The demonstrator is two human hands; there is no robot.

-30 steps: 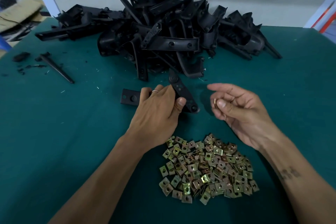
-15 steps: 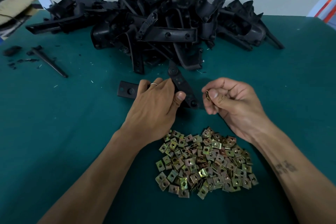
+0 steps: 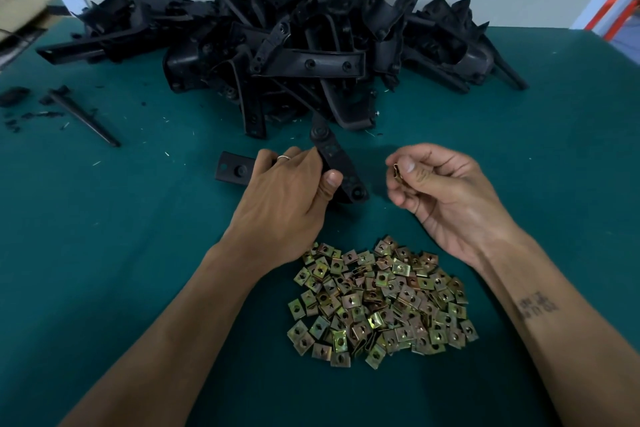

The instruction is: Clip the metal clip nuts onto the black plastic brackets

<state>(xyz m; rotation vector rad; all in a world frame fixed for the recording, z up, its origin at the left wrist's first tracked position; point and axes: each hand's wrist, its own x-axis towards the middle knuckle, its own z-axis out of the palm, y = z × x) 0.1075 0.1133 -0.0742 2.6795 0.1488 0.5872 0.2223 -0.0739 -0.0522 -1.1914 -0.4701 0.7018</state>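
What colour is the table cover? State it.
Dark teal green table cover, plain, seen in the head view.

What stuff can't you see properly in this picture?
Head view only:
- Middle of the black plastic bracket: covered by the left hand.
- Small brass-coloured metal clip nut: mostly hidden by the right hand pinching it.
- Pile of black plastic brackets: lower ones buried.
- Cardboard at far left: blurred, cut off.

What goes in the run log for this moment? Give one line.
left hand grips black plastic bracket | right hand pinches brass-coloured metal clip nut | nut not yet on bracket
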